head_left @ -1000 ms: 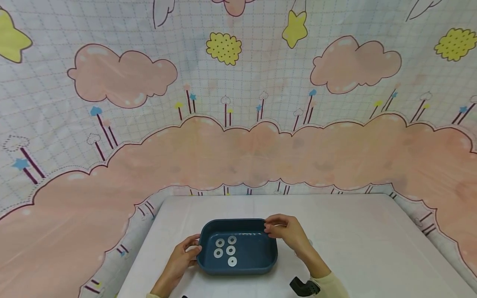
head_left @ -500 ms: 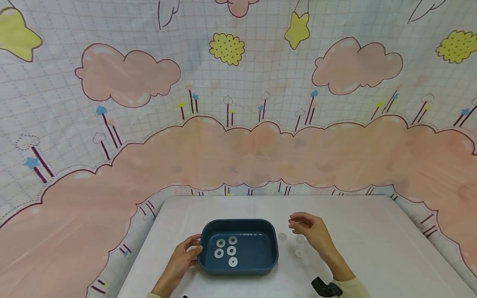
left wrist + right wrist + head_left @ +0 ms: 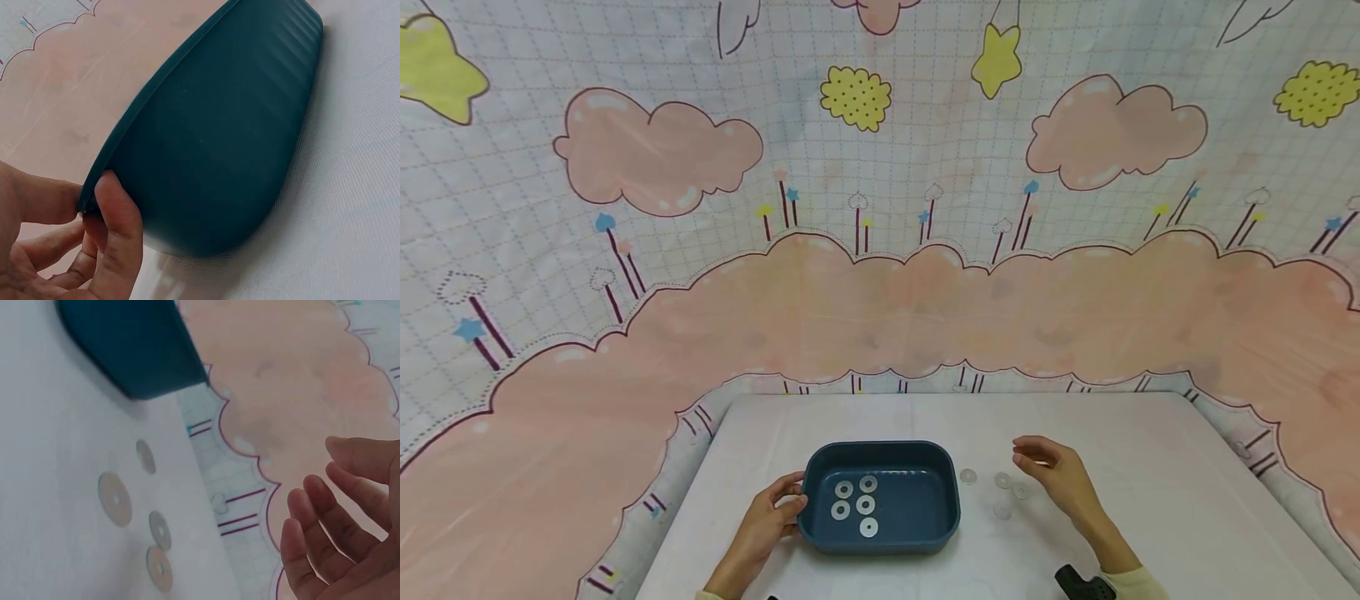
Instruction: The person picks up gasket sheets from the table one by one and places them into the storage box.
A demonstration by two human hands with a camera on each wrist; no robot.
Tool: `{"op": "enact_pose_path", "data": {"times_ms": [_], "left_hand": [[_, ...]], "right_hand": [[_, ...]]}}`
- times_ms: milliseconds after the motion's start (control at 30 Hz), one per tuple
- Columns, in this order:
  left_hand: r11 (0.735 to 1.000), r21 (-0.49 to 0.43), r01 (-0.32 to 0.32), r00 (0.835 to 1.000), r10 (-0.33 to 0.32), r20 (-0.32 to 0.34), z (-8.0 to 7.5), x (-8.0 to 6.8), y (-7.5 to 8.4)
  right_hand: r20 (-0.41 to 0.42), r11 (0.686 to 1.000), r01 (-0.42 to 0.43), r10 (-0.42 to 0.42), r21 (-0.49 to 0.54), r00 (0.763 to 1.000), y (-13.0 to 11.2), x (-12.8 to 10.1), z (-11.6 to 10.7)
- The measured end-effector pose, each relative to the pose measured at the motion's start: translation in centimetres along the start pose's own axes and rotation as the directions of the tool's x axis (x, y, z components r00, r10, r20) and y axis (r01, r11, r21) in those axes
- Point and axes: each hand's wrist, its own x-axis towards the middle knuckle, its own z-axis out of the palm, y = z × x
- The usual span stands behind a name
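A dark blue oblong dish (image 3: 917, 504) sits on the white table, several white washers (image 3: 868, 535) lying flat on the left half of its floor. My left hand (image 3: 758, 523) grips the dish at its left end; in the left wrist view the thumb and fingers (image 3: 122, 231) pinch the rim. Right of the dish, several pale, see-through washers (image 3: 968, 476) are spread over the tabletop, larger in the right wrist view as flat discs (image 3: 110, 487) with small center holes. My right hand (image 3: 1063, 483) hovers above and to the right of them, fingers loosely bent and holding nothing.
The white-covered table (image 3: 1150, 500) stretches away on both sides of the dish. Behind it hangs a patterned cloth backdrop (image 3: 895, 317) with clouds and stars. A black wrist device (image 3: 1084, 583) sits by the right sleeve.
My right hand has left the dish's far right rim and moved right, past the loose washers, which it now leaves uncovered. The left hand, the dish and the washers inside look unchanged.
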Motion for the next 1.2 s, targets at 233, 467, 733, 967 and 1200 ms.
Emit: {"op": "enact_pose_path", "data": {"times_ms": [233,467,733,967,1200], "left_hand": [[1.0,0.005,0.011,1.0,-0.011,-0.006,-0.1,0.2,0.0],[1.0,0.019,0.009,1.0,-0.009,-0.002,-0.1,0.3,-0.1],[1.0,0.012,0.007,1.0,-0.007,0.0,-0.1,0.0,0.3],[1.0,0.0,0.002,1.0,-0.002,-0.002,-0.1,-0.1,0.3],[1.0,-0.003,0.007,1.0,-0.007,-0.006,-0.1,0.0,0.1]], "right_hand": [[0.053,1.0,-0.005,0.006,-0.009,0.999,1.2,0.3,-0.7],[0.068,0.997,-0.032,0.037,-0.077,0.997,2.7,0.7,-0.9],[0.09,0.985,-0.083,0.097,-0.153,0.991,3.9,0.6,-1.2],[0.105,0.977,-0.108,0.129,-0.183,0.986,5.5,0.8,-1.0],[0.126,0.963,-0.064,0.1,-0.262,0.987,6.6,1.0,-0.3]]}}
